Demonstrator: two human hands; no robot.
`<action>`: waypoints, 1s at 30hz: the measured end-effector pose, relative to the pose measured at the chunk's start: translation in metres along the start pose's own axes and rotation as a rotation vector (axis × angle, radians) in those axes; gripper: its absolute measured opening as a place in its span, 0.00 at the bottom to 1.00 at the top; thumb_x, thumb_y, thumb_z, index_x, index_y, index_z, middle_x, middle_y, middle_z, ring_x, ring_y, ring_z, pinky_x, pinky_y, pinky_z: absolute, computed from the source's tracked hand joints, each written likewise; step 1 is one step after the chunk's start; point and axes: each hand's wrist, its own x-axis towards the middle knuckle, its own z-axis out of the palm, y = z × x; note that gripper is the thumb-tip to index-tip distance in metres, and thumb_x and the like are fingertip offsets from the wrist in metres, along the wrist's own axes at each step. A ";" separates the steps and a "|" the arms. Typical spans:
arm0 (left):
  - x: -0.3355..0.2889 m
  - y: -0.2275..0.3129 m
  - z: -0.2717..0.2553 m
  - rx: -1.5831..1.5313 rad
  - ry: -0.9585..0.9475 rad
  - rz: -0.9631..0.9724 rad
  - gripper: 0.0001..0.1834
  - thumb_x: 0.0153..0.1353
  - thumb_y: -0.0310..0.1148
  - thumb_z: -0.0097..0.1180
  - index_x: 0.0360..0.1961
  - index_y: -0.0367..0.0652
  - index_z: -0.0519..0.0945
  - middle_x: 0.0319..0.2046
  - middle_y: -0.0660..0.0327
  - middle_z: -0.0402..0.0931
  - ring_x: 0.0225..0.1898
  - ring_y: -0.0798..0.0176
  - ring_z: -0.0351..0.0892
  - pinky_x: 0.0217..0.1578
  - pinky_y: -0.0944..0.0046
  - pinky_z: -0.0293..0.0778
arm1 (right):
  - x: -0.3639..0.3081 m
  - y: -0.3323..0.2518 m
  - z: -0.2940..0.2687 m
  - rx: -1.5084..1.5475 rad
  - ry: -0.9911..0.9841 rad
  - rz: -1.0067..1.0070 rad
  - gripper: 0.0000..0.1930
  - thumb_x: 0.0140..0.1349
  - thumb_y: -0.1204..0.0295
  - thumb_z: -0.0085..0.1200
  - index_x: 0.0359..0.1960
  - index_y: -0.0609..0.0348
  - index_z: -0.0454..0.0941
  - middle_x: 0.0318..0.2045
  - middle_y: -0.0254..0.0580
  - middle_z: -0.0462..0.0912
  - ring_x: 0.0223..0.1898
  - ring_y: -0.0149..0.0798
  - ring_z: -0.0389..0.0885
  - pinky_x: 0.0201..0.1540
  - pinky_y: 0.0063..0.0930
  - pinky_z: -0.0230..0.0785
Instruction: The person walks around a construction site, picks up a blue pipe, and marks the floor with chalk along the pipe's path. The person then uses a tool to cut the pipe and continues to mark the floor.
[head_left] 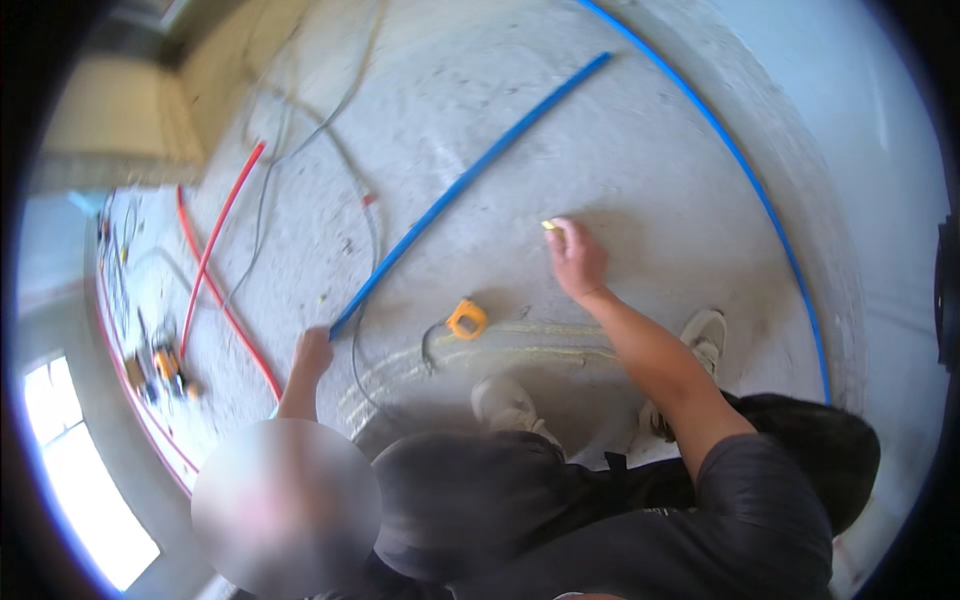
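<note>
My left hand (313, 352) is closed on the near end of a straight blue pipe (470, 178), which slants away across the concrete floor to the far right. My right hand (578, 262) is off to the right of the pipe, its fingers pinched on a small yellow piece (549, 226) too small to name. Between my hands, nearer to me, lies an orange tape measure (467, 318) on the floor.
A longer blue pipe (740, 160) curves along the right wall. Red pipes (222, 213) cross at the left, with a grey cable (345, 150) looping beside them. An orange-and-black tool (167, 367) lies farther left. My shoes (706, 332) stand close by.
</note>
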 end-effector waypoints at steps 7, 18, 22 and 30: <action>-0.002 -0.006 0.008 0.003 0.002 -0.022 0.08 0.51 0.23 0.49 0.30 0.38 0.80 0.35 0.44 0.79 0.42 0.42 0.79 0.44 0.46 0.75 | 0.008 -0.040 0.011 0.175 -0.066 -0.071 0.10 0.63 0.64 0.55 0.42 0.54 0.80 0.39 0.43 0.83 0.39 0.50 0.82 0.40 0.40 0.73; -0.007 -0.001 0.002 -0.056 -0.021 -0.035 0.08 0.50 0.20 0.51 0.31 0.36 0.79 0.35 0.45 0.79 0.42 0.42 0.79 0.44 0.47 0.74 | -0.008 -0.155 0.078 0.244 -0.408 -0.105 0.09 0.57 0.68 0.59 0.38 0.54 0.80 0.35 0.46 0.84 0.37 0.52 0.82 0.39 0.42 0.73; -0.006 0.004 -0.003 -0.049 -0.035 -0.036 0.08 0.49 0.20 0.52 0.31 0.36 0.79 0.36 0.45 0.79 0.42 0.42 0.79 0.44 0.47 0.74 | -0.010 -0.173 0.102 0.156 -0.496 -0.132 0.08 0.56 0.68 0.59 0.37 0.52 0.81 0.33 0.45 0.84 0.35 0.52 0.82 0.37 0.45 0.73; -0.002 0.001 0.000 -0.082 -0.044 -0.036 0.08 0.48 0.19 0.51 0.31 0.36 0.79 0.35 0.45 0.79 0.42 0.41 0.79 0.44 0.47 0.74 | -0.025 -0.190 0.131 0.021 -0.535 -0.228 0.09 0.57 0.64 0.59 0.34 0.54 0.81 0.28 0.47 0.84 0.31 0.52 0.82 0.34 0.45 0.72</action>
